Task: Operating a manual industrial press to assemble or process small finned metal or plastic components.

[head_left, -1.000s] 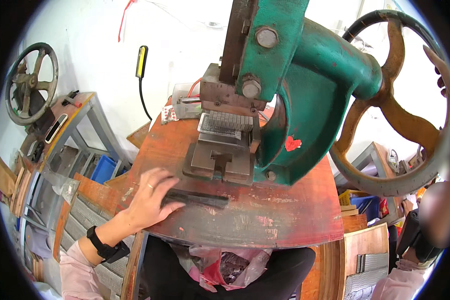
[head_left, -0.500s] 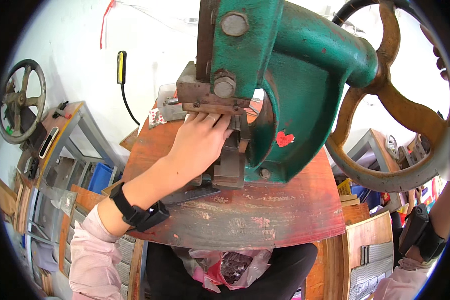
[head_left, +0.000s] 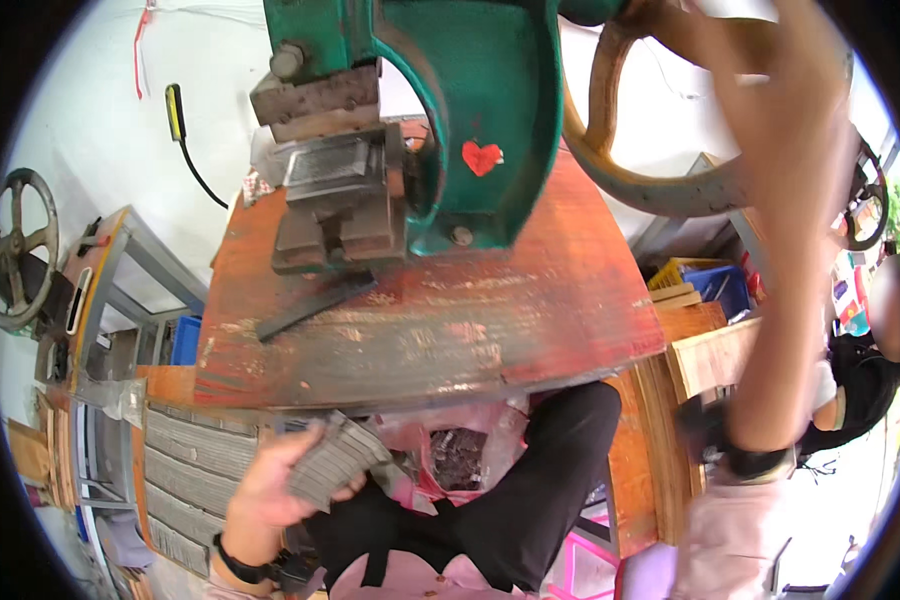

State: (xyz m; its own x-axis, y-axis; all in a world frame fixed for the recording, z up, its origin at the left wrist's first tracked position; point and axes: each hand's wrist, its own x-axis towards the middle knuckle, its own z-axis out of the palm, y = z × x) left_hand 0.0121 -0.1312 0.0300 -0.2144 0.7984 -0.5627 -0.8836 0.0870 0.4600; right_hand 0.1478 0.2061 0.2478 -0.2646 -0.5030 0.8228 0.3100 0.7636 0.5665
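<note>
My left hand [head_left: 270,480] is down below the edge of the red table [head_left: 530,330], fingers clamped on a stack of grey ridged metal pieces [head_left: 338,462], just beside the tray of the same pieces [head_left: 185,470]; my right hand [head_left: 780,120] is raised and blurred at the press's big handwheel [head_left: 660,185]; I cannot tell whether it grips the rim. The green press [head_left: 470,110] stands on the table, its grey die [head_left: 335,205] beneath the ram.

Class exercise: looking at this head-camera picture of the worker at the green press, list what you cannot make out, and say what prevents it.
Head view:
- Right hand: motion-blurred against the big wheel, so its grip is unclear.
- Left hand: holds a grey ridged stack; the separate pieces are too small to tell.
- Gap under the press block: shadowed, contents unseen.
- Pink bag: contents dark, partly hidden by the table edge.
</note>
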